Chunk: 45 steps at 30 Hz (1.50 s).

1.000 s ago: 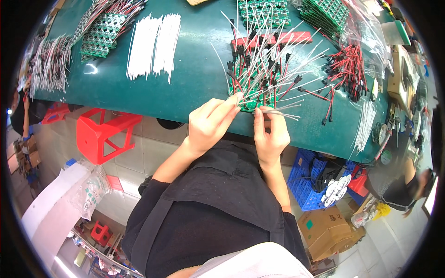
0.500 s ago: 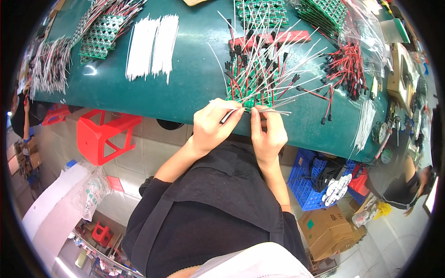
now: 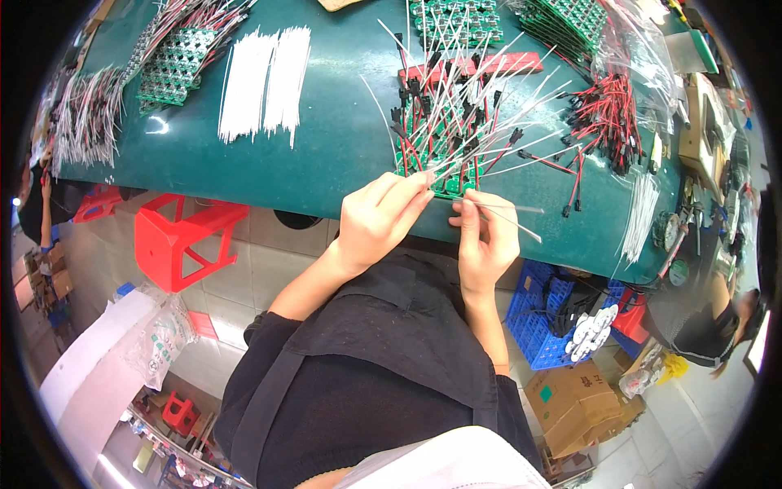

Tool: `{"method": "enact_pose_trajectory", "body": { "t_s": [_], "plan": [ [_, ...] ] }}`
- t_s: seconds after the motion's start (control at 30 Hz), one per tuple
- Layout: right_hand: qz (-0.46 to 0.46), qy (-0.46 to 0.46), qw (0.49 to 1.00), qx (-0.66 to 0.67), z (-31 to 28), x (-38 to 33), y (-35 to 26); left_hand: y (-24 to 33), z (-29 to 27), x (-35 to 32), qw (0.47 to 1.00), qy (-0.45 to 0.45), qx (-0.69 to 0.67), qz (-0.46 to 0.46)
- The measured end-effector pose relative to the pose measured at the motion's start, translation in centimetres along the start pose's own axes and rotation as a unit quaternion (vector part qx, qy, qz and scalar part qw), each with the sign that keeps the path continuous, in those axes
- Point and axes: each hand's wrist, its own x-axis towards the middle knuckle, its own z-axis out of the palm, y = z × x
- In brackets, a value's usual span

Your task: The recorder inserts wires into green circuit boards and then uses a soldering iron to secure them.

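A green circuit-board panel (image 3: 448,186) lies at the table's near edge, with many white wires (image 3: 489,122) and red-and-black connector leads (image 3: 415,147) fanning up from it. My left hand (image 3: 379,216) is closed in a pinch at the panel's near left part; its fingertips meet the wires there, and what they grip is hidden. Just right of the panel, my right hand (image 3: 489,240) pinches thin white wires (image 3: 517,224), whose free ends stick out to the right over the table.
A red bar (image 3: 521,63) lies behind the panel. Bundles of white wires (image 3: 265,81) sit left; more boards (image 3: 175,69) stand farther left. A heap of red-and-black leads (image 3: 607,122) and loose white wires (image 3: 641,216) lie right. Below are a red stool (image 3: 167,244) and blue crate (image 3: 533,314).
My right hand has moved right and slightly nearer, away from my left hand, carrying the white wires. My left hand stays at the panel; the black piece by its fingers no longer shows.
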Motion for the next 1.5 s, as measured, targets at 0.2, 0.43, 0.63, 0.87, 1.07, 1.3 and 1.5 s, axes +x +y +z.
{"method": "enact_pose_trajectory", "body": {
  "t_s": [0.2, 0.43, 0.63, 0.87, 1.07, 1.3, 1.5],
  "plan": [
    [0.033, 0.016, 0.999, 0.003, -0.3, -0.3, 0.9, -0.1, 0.6, 0.0, 0.999, 0.023, 0.000, 0.022],
    [0.018, 0.005, 0.999, -0.027, -0.1, 0.2, 1.1, 0.1, 0.7, 0.2, 0.998, 0.032, -0.059, 0.003],
    [0.000, -0.003, 0.999, -0.043, -0.2, 0.2, 1.0, 0.1, 1.5, 0.0, 0.990, 0.038, -0.133, -0.016],
    [-0.006, -0.011, 0.999, -0.052, -0.2, 0.4, 0.6, 0.4, 1.6, 0.2, 0.997, 0.030, -0.077, -0.008],
    [-0.010, -0.034, 0.995, -0.088, -0.4, 0.9, -0.1, 0.5, 1.6, 0.2, 0.998, 0.017, -0.054, -0.005],
    [-0.120, -0.029, 0.983, -0.139, -0.1, 0.7, 0.4, 0.3, 2.1, 0.3, 0.999, 0.016, -0.013, 0.039],
    [-0.047, 0.016, 0.992, -0.117, -1.3, 0.8, 0.7, 0.9, 2.1, 0.5, 1.000, 0.009, 0.003, 0.024]
  ]
}}
